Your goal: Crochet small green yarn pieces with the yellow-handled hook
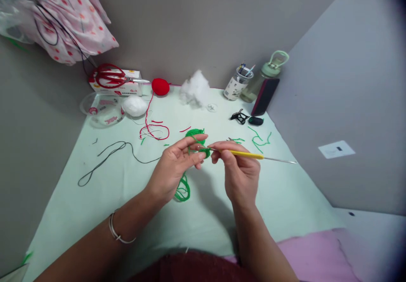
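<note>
By the yellow-handled crochet hook (245,154), my left hand (177,158) pinches green yarn (207,152). My right hand (242,171) grips the hook.

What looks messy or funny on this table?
Loose green yarn pieces lie scattered beyond the right hand, and red yarn trails from its ball into an untidy loop, instead of being wound up. I see nothing spilled.

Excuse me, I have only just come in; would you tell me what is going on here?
A person's left hand holds bright green yarn, while the right hand grips a slim metal hook with a yellow handle, its tip by the left fingertips. Loose green yarn loops lie below the left hand. Farther back sit a round red yarn ball and a fluffy white fibre clump.
</note>
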Demonstrator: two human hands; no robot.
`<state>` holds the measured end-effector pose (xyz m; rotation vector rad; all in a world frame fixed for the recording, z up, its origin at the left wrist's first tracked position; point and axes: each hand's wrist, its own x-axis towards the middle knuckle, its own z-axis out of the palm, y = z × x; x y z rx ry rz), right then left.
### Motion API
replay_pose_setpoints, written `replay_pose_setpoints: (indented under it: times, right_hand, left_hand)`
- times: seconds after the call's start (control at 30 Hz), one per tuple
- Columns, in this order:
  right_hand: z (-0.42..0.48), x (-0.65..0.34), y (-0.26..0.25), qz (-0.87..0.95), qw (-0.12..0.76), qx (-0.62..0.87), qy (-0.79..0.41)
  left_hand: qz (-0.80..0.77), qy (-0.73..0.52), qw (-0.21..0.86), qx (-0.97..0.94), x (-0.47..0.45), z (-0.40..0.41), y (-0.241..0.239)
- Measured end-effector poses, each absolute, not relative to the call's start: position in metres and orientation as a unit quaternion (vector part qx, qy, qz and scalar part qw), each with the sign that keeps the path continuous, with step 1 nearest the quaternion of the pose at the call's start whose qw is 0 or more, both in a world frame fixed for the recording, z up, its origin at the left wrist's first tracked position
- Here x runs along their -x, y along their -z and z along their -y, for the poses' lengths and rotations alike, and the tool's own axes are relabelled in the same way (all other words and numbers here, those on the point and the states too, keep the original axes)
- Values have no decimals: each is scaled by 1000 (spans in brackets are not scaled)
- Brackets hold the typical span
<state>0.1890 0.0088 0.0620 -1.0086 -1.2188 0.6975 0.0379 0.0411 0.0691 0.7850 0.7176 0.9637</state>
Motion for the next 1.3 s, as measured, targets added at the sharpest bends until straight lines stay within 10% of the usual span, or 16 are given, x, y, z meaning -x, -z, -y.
replay_pose_setpoints:
  times: [0.5, 0.93, 1.07, 1.3]
  right_hand:
    - [-12, -190, -65, 460, 686, 391, -407]
    - [3, -188, -58, 729, 522, 439, 55]
    - [4, -185, -50, 722, 505, 456, 127]
    - [-5, -189, -66, 545, 674, 448, -220]
  left_hand:
    - [-286, -424, 795, -325, -34, -40, -76]
    - [-384, -492, 650, -434, -38, -33, -75]
    - [-328, -447, 768, -321, -39, -36, -72]
    - [-283, -416, 818, -280, -32, -46, -72]
